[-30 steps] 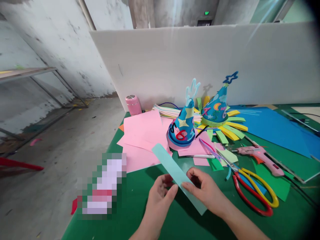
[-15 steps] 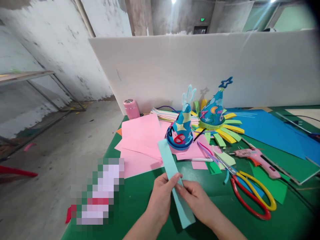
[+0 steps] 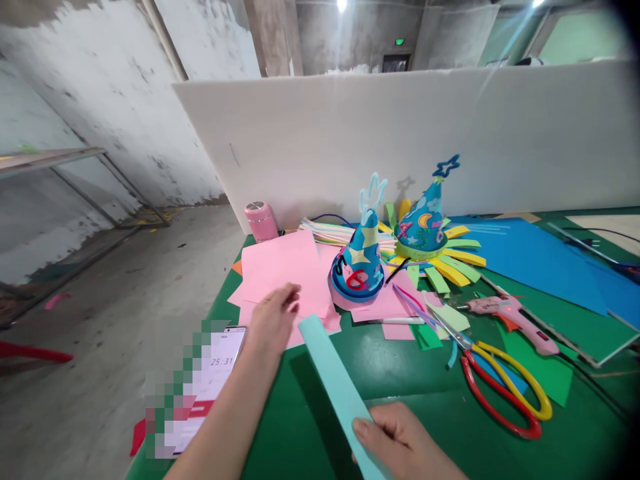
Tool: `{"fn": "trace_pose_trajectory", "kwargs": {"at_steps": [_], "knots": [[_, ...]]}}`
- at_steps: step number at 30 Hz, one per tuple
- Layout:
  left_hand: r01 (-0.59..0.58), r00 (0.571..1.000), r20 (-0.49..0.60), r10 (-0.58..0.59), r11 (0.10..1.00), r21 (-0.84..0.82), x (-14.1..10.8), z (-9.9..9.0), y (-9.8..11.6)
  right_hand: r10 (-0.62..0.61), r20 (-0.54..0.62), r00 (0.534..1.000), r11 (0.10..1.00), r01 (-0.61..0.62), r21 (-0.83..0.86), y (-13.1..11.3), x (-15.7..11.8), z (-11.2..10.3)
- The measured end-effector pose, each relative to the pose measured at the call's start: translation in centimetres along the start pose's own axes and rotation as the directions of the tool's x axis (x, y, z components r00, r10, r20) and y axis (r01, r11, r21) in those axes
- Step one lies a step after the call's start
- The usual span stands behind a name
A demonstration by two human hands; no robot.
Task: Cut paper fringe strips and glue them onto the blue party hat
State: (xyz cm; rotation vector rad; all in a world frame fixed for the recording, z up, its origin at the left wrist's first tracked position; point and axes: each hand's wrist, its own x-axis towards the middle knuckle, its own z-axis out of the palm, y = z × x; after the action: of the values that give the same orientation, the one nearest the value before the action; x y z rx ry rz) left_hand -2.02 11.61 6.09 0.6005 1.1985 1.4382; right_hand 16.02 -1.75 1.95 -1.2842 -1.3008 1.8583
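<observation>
A light teal paper strip point(image 3: 333, 383) is pinched near its lower end by my right hand point(image 3: 397, 437), and its far end points up and to the left. My left hand point(image 3: 275, 317) is off the strip, over the pink paper sheets point(image 3: 280, 263), with fingers partly curled and apart and nothing seen in them. Just beyond the strip stands a blue cone hat point(image 3: 364, 250) with a pale blue crown-like top. Behind it to the right is a second cone hat point(image 3: 425, 217) with a blue star and a fringe of yellow and green strips.
Red and yellow handled scissors point(image 3: 500, 380) and a pink glue gun point(image 3: 510, 317) lie at the right. A phone point(image 3: 215, 363) lies by the left edge. A pink container point(image 3: 261, 221) and a white board point(image 3: 400, 133) stand behind.
My left hand has let go of the strip and moved left and forward over the pink paper. My right hand has moved slightly down with the strip.
</observation>
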Motion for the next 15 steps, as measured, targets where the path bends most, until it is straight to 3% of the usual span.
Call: {"fn": "trace_pose_trajectory", "kwargs": {"at_steps": [2,4,5,7,8,11,15], "knots": [[-0.010,1.000,-0.030,0.009,0.999,-0.037,0.1,-0.4,0.5,-0.010,-0.060,0.998,1.000,0.011,0.009,-0.3,0.0,-0.3],[0.017,1.000,-0.002,-0.017,0.999,-0.042,-1.4,-0.5,0.2,-0.086,-0.117,0.989,0.996,0.084,-0.021,-1.0,0.2,-0.4],[0.067,0.996,0.060,-0.065,0.997,-0.028,-2.6,-0.4,-0.3,-0.139,-0.114,0.984,0.989,0.133,-0.057,-1.4,0.4,-0.4],[0.208,0.924,0.318,-0.211,0.977,0.045,-5.3,0.0,-1.7,-0.216,-0.072,0.974,0.971,0.206,-0.121,-2.2,0.9,-0.4],[0.251,0.897,0.357,-0.261,0.965,0.077,-6.6,0.2,-2.5,-0.233,-0.048,0.971,0.964,0.224,-0.139,-2.4,1.2,-0.3],[0.263,0.907,0.301,-0.296,0.954,0.148,-8.7,0.8,-4.2,-0.248,-0.030,0.968,0.959,0.241,-0.147,-2.7,1.8,-0.2],[0.277,0.896,0.321,-0.306,0.952,0.132,-8.7,1.6,-4.4,-0.314,-0.160,0.936,0.947,0.297,-0.122,-3.0,2.6,0.0]]}}
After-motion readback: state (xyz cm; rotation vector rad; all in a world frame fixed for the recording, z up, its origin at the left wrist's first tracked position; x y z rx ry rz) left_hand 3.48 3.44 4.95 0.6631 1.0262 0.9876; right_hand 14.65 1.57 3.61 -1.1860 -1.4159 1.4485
